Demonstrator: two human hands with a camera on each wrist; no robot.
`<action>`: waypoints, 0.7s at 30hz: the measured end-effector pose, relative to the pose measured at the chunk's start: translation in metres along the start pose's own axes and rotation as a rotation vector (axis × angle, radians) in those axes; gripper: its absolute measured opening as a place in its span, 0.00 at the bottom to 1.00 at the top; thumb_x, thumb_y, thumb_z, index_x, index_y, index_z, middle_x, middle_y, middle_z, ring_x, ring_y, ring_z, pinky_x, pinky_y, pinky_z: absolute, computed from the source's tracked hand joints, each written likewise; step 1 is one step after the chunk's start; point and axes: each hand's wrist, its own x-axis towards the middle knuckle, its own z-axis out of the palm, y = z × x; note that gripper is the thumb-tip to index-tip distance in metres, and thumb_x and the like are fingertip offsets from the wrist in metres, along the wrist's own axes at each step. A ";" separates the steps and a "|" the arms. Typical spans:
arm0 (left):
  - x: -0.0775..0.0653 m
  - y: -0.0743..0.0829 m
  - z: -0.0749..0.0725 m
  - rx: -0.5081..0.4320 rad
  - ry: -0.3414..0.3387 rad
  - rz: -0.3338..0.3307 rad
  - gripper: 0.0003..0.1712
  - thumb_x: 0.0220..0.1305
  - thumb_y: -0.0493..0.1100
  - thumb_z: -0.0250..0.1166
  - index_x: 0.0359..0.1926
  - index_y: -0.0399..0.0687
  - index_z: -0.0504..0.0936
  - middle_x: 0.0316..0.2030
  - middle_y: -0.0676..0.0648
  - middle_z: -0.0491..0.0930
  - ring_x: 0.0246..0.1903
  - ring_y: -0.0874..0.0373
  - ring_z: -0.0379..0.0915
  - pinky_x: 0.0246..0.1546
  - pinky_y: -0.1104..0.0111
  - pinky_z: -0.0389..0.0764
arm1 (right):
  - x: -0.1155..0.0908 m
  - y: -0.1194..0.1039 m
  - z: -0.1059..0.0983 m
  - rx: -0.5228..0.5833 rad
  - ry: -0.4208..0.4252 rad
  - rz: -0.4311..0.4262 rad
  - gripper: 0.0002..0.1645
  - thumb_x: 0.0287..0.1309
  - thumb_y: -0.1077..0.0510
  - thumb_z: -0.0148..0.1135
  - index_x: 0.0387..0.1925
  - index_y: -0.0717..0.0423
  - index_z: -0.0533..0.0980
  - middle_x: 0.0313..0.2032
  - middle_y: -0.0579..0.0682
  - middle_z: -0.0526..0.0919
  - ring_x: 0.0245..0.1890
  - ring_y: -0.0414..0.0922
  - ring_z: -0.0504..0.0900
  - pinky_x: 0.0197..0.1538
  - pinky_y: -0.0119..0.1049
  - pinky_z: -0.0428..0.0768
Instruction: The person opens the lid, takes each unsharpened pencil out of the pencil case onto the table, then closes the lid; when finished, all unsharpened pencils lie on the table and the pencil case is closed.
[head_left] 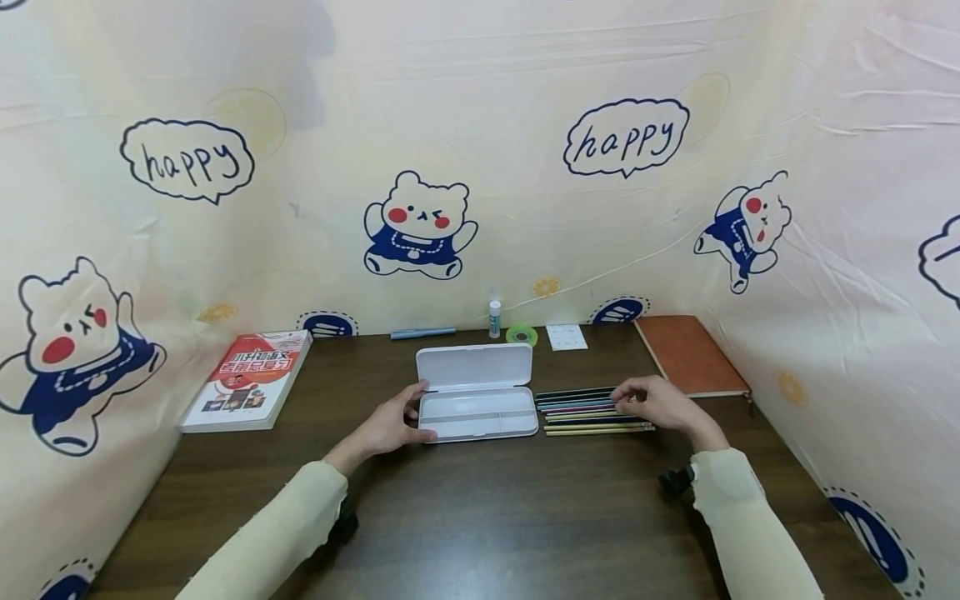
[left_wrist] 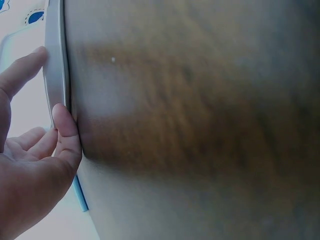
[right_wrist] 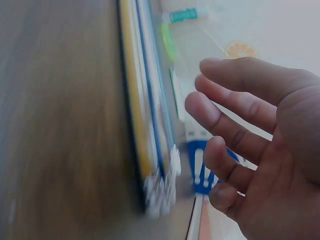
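Note:
A white pencil case (head_left: 478, 414) lies with its lid up on the brown table. My left hand (head_left: 390, 423) grips its left side, thumb near the front corner and index finger near the hinge. In the left wrist view, the thumb and fingers of the left hand (left_wrist: 37, 165) meet the case's edge (left_wrist: 56, 65). Several pencils (head_left: 577, 410) of various colours lie side by side just right of the case. Over their right ends hovers my right hand (head_left: 656, 402), fingers loosely bent. The right wrist view shows this hand (right_wrist: 260, 130) apart from the blurred pencils (right_wrist: 142, 100), holding nothing.
A red-and-white book (head_left: 247, 379) lies at the left, a brown notebook (head_left: 693, 354) at the right. Along the back are a blue pen-like stick (head_left: 422, 332), a glue stick (head_left: 494, 319), green tape (head_left: 522, 335) and a white card (head_left: 566, 337). Printed cloth borders the table.

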 end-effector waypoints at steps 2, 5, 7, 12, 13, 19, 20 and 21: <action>0.000 0.000 0.000 0.003 0.001 -0.003 0.57 0.53 0.53 0.77 0.78 0.51 0.54 0.70 0.43 0.68 0.51 0.53 0.72 0.54 0.56 0.75 | 0.007 -0.007 0.002 0.001 0.016 -0.007 0.12 0.63 0.56 0.66 0.46 0.55 0.84 0.37 0.46 0.87 0.37 0.42 0.78 0.41 0.35 0.76; 0.000 0.000 0.001 0.007 -0.001 -0.013 0.57 0.53 0.53 0.77 0.78 0.52 0.54 0.70 0.43 0.68 0.51 0.53 0.72 0.55 0.56 0.75 | 0.018 -0.021 0.005 0.017 0.029 -0.016 0.14 0.63 0.55 0.66 0.48 0.56 0.83 0.37 0.47 0.86 0.37 0.43 0.78 0.41 0.36 0.77; 0.000 0.000 0.001 0.008 -0.004 -0.019 0.58 0.53 0.54 0.77 0.78 0.52 0.54 0.70 0.43 0.68 0.52 0.53 0.72 0.56 0.55 0.75 | 0.024 -0.030 0.007 0.020 0.032 -0.031 0.15 0.63 0.55 0.66 0.49 0.56 0.83 0.37 0.47 0.86 0.37 0.44 0.78 0.42 0.37 0.77; 0.001 0.000 0.002 0.005 -0.004 -0.026 0.58 0.53 0.54 0.77 0.78 0.53 0.54 0.70 0.43 0.68 0.52 0.53 0.72 0.56 0.55 0.75 | 0.041 -0.052 0.013 0.002 0.042 -0.102 0.15 0.64 0.54 0.66 0.50 0.56 0.83 0.37 0.46 0.85 0.38 0.44 0.78 0.44 0.38 0.77; 0.001 -0.001 0.002 0.005 -0.002 -0.026 0.58 0.53 0.54 0.77 0.78 0.53 0.54 0.70 0.44 0.68 0.52 0.53 0.72 0.56 0.55 0.75 | 0.044 -0.056 0.014 0.004 0.041 -0.112 0.16 0.64 0.54 0.66 0.50 0.56 0.83 0.38 0.46 0.85 0.38 0.43 0.78 0.44 0.38 0.77; 0.001 -0.001 0.001 0.014 0.002 -0.016 0.58 0.53 0.54 0.77 0.78 0.52 0.54 0.70 0.43 0.69 0.51 0.53 0.72 0.55 0.55 0.75 | 0.061 -0.072 0.022 0.035 0.020 -0.116 0.15 0.65 0.52 0.65 0.52 0.49 0.82 0.40 0.46 0.85 0.41 0.44 0.78 0.46 0.39 0.77; 0.001 0.000 0.001 0.014 0.002 -0.015 0.58 0.53 0.53 0.77 0.78 0.52 0.54 0.70 0.43 0.69 0.51 0.53 0.72 0.55 0.55 0.75 | 0.063 -0.075 0.024 0.040 0.016 -0.113 0.15 0.65 0.51 0.65 0.52 0.48 0.81 0.41 0.46 0.85 0.41 0.44 0.78 0.47 0.39 0.77; 0.000 0.000 0.001 0.016 0.003 -0.013 0.58 0.53 0.53 0.78 0.78 0.52 0.54 0.70 0.43 0.69 0.51 0.53 0.72 0.55 0.55 0.75 | 0.065 -0.077 0.025 0.046 0.012 -0.111 0.16 0.65 0.51 0.65 0.52 0.47 0.81 0.41 0.46 0.85 0.42 0.44 0.79 0.47 0.39 0.77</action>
